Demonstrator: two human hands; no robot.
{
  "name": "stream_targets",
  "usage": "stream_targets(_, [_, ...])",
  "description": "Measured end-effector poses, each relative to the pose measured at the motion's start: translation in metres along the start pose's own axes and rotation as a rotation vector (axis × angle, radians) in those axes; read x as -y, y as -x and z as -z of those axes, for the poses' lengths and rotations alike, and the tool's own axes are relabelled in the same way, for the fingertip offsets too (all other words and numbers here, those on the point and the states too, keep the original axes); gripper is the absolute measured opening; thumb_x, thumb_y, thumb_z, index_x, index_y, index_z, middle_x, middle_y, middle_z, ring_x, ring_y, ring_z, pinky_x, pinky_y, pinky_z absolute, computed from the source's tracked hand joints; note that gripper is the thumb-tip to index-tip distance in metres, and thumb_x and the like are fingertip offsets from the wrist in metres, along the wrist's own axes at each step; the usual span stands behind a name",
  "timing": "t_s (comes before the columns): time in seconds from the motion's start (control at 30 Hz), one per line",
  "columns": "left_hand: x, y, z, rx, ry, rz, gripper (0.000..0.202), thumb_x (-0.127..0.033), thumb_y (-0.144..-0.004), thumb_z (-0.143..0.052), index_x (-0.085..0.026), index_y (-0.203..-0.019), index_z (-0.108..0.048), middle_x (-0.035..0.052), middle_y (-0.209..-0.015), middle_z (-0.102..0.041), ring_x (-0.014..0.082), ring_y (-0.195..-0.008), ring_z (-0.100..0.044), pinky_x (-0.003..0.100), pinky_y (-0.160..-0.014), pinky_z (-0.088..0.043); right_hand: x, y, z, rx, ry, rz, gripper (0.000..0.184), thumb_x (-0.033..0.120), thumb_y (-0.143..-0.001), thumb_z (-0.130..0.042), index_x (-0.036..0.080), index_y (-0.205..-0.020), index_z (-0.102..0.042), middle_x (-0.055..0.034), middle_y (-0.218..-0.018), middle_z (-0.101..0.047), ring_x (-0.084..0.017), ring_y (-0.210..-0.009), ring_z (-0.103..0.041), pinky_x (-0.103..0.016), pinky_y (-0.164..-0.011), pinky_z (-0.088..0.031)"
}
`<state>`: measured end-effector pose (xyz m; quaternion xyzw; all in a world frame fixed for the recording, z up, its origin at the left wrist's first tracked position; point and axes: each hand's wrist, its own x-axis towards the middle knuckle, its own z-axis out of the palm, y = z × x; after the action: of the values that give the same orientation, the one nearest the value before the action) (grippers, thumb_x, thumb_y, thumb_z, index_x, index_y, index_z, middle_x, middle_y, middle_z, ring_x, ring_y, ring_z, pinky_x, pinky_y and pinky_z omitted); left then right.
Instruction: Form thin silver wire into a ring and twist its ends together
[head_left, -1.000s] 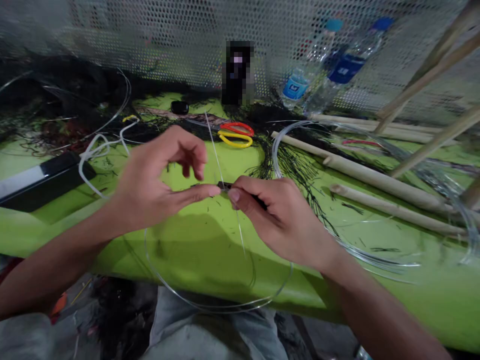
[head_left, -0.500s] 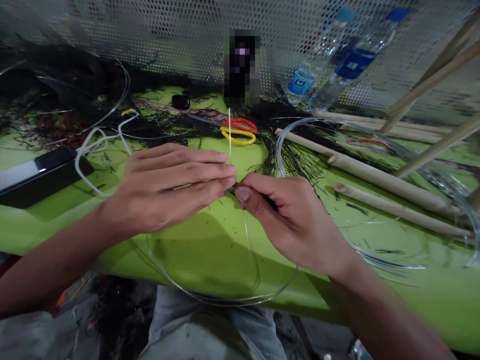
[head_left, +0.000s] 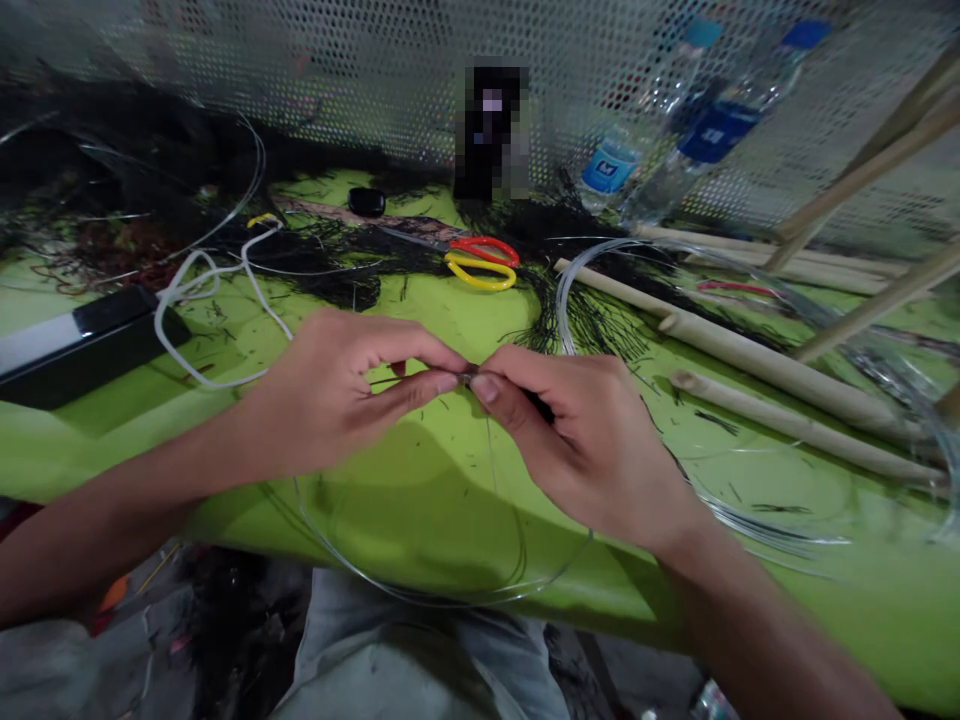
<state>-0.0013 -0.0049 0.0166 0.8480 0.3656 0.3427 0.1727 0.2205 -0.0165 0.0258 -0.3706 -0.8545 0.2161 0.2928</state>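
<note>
Backdrop: grey perforated sheet (head_left: 360, 90) across the top of the frame, behind a green table (head_left: 420, 510).
Black fibres (head_left: 142, 160): upper left, a dark tangle whose single strands are hard to make out.
Box (head_left: 112, 345): left side, black and white, cut off by the frame edge.
White cord (head_left: 214, 384): looped beside the box; one stretch passes out of sight behind the left hand.
Left hand (head_left: 330, 400): left of centre, thumb and forefinger pinched together on the dark piece; the other fingers mostly hidden.
Clear line (head_left: 409, 600): a loop hanging at lower centre, its upper parts covered by the hands.
Dark piece (head_left: 467, 376): mid-frame, between both sets of fingertips, too covered to identify.
Scissors (head_left: 484, 275): above the hands, red and yellow handles, blades partly lost among fibres.
Right hand (head_left: 592, 450): right of centre, thumb pressed against forefinger, gripping the dark piece's right end.
Bottles (head_left: 716, 130): upper right, tilted.
Wooden rods (head_left: 810, 425): far right, some cut off.
</note>
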Motion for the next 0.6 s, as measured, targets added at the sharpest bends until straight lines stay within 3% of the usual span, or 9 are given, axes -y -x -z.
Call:
stream_targets(0.13, [-0.001, -0.004, 0.004, 0.181, 0.264, 0.256, 0.023, -0.038, -0.098, -0.064, -0.024, -0.094, -0.080, -0.0027, -0.084, -0.080, 0.0132, -0.069, -0.072, 0.021, -0.053, -0.048, 0.000, -0.001, 0.001, 0.021, -0.019, 0.014, 0.027, 0.015, -0.104, -0.052, 0.017, -0.078, -0.059, 0.0078, -0.058, -0.034, -0.007, -0.050, -0.031, -0.027, -0.056, -0.027])
stream_targets(0.27, [0.000, -0.007, 0.007, 0.308, 0.401, 0.312, 0.026, -0.037, -0.100, -0.060, -0.021, -0.092, -0.079, -0.0012, -0.082, -0.079, 0.0112, -0.063, -0.066, 0.021, -0.054, -0.048, 0.000, -0.001, 0.001, 0.043, -0.048, -0.002, 0.029, 0.016, -0.104, -0.052, 0.016, -0.077, -0.061, 0.0077, -0.058, -0.032, -0.007, -0.051, -0.029, -0.027, -0.054, -0.025])
stream_targets(0.37, [0.000, -0.004, 0.005, 0.235, 0.185, 0.148, 0.016, -0.031, -0.098, -0.062, -0.021, -0.099, -0.075, -0.0004, -0.088, -0.079, 0.0144, -0.075, -0.072, 0.025, -0.066, -0.054, -0.001, -0.002, 0.002, 0.071, -0.105, -0.050, 0.032, 0.022, -0.105, -0.051, 0.017, -0.074, -0.058, 0.0076, -0.058, -0.029, -0.008, -0.053, -0.026, -0.028, -0.053, -0.023])
stream_targets(0.47, [0.003, 0.002, -0.001, 0.043, -0.165, -0.131, 0.014, -0.023, -0.098, -0.064, -0.022, -0.111, -0.069, 0.0023, -0.107, -0.079, 0.0179, -0.098, -0.075, 0.029, -0.087, -0.057, -0.004, -0.002, 0.002, 0.079, -0.149, -0.106, 0.036, 0.028, -0.105, -0.050, 0.018, -0.071, -0.053, 0.0067, -0.059, -0.032, -0.008, -0.055, -0.028, -0.029, -0.052, -0.021])
stream_targets(0.6, [0.012, 0.008, -0.007, -0.109, -0.433, -0.411, 0.017, -0.025, -0.098, -0.068, -0.025, -0.115, -0.065, 0.0027, -0.112, -0.079, 0.0181, -0.096, -0.076, 0.031, -0.089, -0.059, -0.006, -0.003, 0.000, 0.086, -0.169, -0.120, 0.037, 0.028, -0.105, -0.051, 0.019, -0.069, -0.045, 0.0063, -0.061, -0.030, -0.009, -0.057, -0.027, -0.028, -0.053, -0.021])
